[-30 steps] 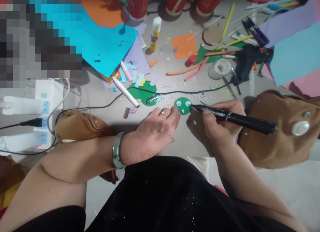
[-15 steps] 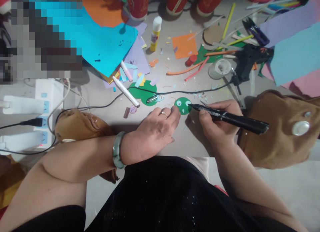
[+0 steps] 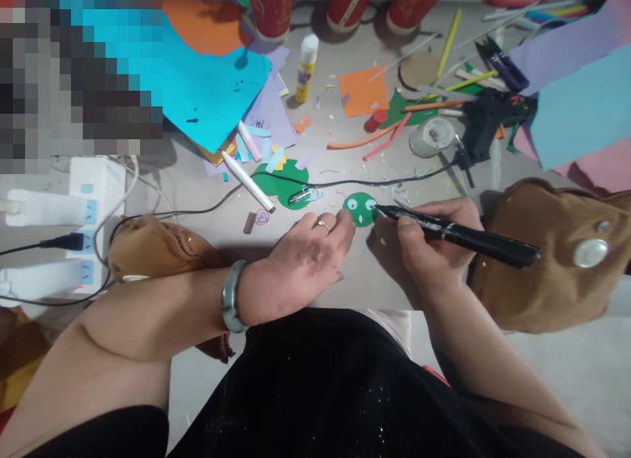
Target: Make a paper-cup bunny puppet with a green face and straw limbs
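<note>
A small green paper circle lies on the table, with white eye shapes bearing dark marks and a small white piece below them. My left hand, fingers bent and together, holds its left edge down. In my right hand is a black marker, gripped between thumb and fingers. The marker's tip is at the right eye; whether it touches the paper I cannot tell. To the left, a green paper shape lies with a small metal clip-like piece on it.
A black cord crosses behind the circle to a glue gun. A glue stick stands farther back. Brown cloth bags flank both arms, and a power strip is at left. Paper scraps and blue sheets lie around.
My right hand and the marker have shifted slightly right, the tip moving a little off the right eye's white. Dark marks in the eyes show more clearly. My left hand stays put.
</note>
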Action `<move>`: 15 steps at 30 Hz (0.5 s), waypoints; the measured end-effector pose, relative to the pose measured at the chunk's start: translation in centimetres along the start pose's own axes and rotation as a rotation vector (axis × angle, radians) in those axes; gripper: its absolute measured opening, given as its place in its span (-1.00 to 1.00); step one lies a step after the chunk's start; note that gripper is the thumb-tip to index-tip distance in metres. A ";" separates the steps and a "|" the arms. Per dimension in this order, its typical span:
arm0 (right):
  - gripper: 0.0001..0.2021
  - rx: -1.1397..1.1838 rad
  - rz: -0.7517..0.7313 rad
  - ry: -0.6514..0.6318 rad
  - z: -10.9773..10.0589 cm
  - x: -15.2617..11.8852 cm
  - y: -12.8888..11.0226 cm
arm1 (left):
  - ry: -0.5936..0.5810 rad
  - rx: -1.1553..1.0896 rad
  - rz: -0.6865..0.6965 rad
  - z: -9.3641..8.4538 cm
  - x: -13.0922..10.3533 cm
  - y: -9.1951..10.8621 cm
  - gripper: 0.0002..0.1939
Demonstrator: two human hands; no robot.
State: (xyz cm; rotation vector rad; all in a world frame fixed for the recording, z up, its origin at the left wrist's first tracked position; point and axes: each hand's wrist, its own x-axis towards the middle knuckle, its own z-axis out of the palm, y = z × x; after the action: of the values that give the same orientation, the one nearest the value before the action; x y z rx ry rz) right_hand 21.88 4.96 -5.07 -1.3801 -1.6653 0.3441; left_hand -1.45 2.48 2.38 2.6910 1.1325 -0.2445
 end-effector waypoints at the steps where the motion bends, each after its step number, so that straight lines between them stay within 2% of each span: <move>1: -0.81 -0.001 -0.004 -0.006 0.0 0.0 -0.1 | 0.003 0.000 0.000 0.0 0.0 0.0 -0.27; 8: -0.81 -0.071 0.043 -0.097 -0.3 0.2 -0.9 | 0.010 0.000 0.001 0.1 0.0 0.0 -0.25; 15: -0.80 -0.060 0.031 -0.079 -0.3 0.3 -0.7 | 0.009 -0.009 -0.007 0.2 0.0 0.0 -0.25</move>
State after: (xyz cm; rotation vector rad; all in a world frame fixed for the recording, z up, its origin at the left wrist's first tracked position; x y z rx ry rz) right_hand 21.66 4.91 -4.27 -1.4541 -1.7329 0.3736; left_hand -1.45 2.46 2.15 2.6834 1.1426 -0.2273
